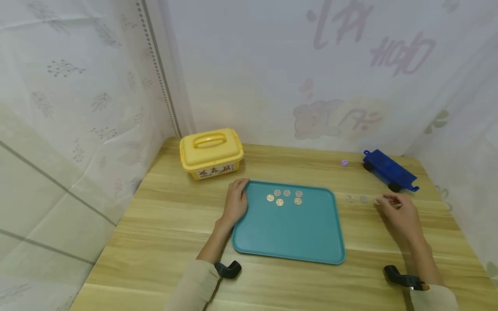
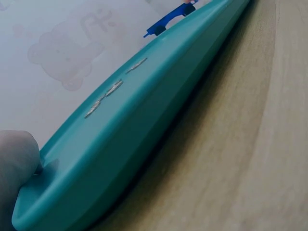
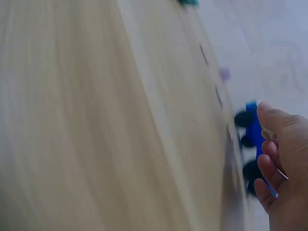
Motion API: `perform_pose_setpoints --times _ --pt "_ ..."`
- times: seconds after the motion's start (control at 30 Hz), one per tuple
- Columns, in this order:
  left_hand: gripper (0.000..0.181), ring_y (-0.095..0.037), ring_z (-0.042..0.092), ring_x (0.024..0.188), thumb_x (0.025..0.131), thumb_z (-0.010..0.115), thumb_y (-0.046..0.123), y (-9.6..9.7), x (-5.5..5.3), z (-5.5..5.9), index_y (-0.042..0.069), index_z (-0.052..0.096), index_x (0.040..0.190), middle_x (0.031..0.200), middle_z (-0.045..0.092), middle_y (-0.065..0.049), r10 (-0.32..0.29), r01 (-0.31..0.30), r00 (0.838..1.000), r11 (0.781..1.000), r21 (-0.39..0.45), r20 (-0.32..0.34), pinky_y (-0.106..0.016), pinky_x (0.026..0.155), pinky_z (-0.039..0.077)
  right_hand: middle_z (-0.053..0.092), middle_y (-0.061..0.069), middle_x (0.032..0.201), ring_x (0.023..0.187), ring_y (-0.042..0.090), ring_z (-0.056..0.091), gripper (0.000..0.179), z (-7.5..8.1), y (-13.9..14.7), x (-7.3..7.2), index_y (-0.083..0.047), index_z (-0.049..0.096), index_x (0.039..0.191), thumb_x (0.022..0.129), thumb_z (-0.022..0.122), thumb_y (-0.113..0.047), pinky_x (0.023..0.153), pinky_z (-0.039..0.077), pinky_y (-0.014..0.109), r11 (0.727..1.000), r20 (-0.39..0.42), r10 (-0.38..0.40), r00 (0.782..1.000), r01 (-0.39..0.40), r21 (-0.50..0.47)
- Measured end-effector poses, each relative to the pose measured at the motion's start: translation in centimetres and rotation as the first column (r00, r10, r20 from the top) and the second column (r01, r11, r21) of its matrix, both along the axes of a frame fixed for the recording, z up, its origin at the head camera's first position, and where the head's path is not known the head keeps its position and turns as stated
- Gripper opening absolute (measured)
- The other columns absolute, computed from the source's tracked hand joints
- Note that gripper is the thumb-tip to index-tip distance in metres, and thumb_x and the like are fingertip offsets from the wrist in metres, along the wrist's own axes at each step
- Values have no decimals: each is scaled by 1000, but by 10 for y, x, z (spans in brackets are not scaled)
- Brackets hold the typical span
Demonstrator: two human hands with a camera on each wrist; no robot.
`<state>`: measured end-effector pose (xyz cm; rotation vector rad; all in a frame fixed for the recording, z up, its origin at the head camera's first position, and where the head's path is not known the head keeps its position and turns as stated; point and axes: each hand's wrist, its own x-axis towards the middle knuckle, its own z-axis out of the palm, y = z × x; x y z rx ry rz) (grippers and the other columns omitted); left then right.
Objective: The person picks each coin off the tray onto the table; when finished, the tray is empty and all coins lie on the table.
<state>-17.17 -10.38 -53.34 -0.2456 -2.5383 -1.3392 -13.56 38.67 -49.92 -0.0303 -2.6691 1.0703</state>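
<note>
At the far left corner of the blue-green tray (image 1: 288, 233), my left hand (image 1: 235, 201) grips the rim; the left wrist view shows a digit (image 2: 19, 156) over the edge. Several silvery coins (image 1: 279, 202) lie on the tray's far half. Right of it my right hand (image 1: 402, 216) has its fingers curled, with a coin (image 3: 268, 134) pinched between thumb and forefinger, partly hidden. Three coins lie in a row on the table: one coin (image 1: 350, 198), another coin (image 1: 363, 199), and a third coin (image 1: 376, 201) right at my right fingertips.
A yellow lidded box (image 1: 212, 151) with a handle stands at the back left. At the back right are a blue toy trailer (image 1: 389, 168) with black wheels and a small purple piece (image 1: 344, 163). Printed cloth (image 1: 249, 77) hangs behind the wooden table (image 1: 167, 233).
</note>
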Motion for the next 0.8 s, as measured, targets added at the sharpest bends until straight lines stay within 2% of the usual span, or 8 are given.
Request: perform_pose_setpoints --times 0.1,0.2,0.37,0.47,0.53,0.6,0.7,0.8 --pt "41 -37 50 124 96 43 -9 1 -1 1 -5 57 135 134 58 -20 0 0 1000 1000 -3 0 -49 105 45 50 -16 98 84 -8 46 44 -5 18 2 4 62 124 97 66 -31 71 38 6 999 68 -46 997 47 -3" --pt "41 -37 51 123 97 43 -8 1 0 1 -5 57 135 134 58 -20 4 -4 1000 1000 -2 0 -49 105 46 53 -10 97 82 -7 45 44 -12 27 2 4 64 120 96 66 -33 69 38 8 996 94 -84 992 84 4" --pt "41 -38 51 123 97 44 -8 1 1 2 -6 57 136 135 58 -20 -2 2 1000 1000 -4 6 -50 105 45 59 13 100 81 -14 39 34 -23 25 -2 6 69 113 95 68 -22 70 36 14 992 -41 -96 995 99 84" --pt "41 -38 50 123 97 43 -8 1 0 3 -6 56 136 135 57 -20 -8 8 1000 1000 -9 6 -50 105 45 60 20 99 82 -15 39 28 -27 21 -4 7 70 109 93 70 -16 72 34 14 988 -126 -122 985 132 82" --pt "41 -38 50 123 97 44 -9 0 0 3 -5 56 136 135 57 -20 -2 2 1000 1000 -5 0 -50 105 46 61 22 100 86 -5 46 27 -29 18 -5 8 71 108 91 71 -14 79 35 18 984 -168 -137 976 153 86" --pt "41 -38 50 123 96 45 -9 -1 0 4 -5 57 136 135 57 -20 3 -3 1000 1000 1 -5 -50 104 46 62 25 103 93 12 52 26 -31 16 -7 8 72 107 90 72 -12 87 37 26 983 -202 -139 969 160 91" --pt "41 -38 50 123 96 47 -8 -1 1 4 -5 57 136 135 57 -20 5 -5 1000 1000 3 -1 -51 104 45 62 26 107 100 34 50 25 -33 13 -6 8 72 107 89 72 -9 95 35 40 977 -223 -157 962 183 105" --pt "41 -38 50 124 96 49 -6 0 2 3 -4 56 137 136 57 -20 -4 4 1000 1000 -3 16 -51 105 45 62 26 108 101 37 49 24 -35 12 -4 8 72 107 88 72 -6 97 35 48 976 -210 -177 961 199 87"
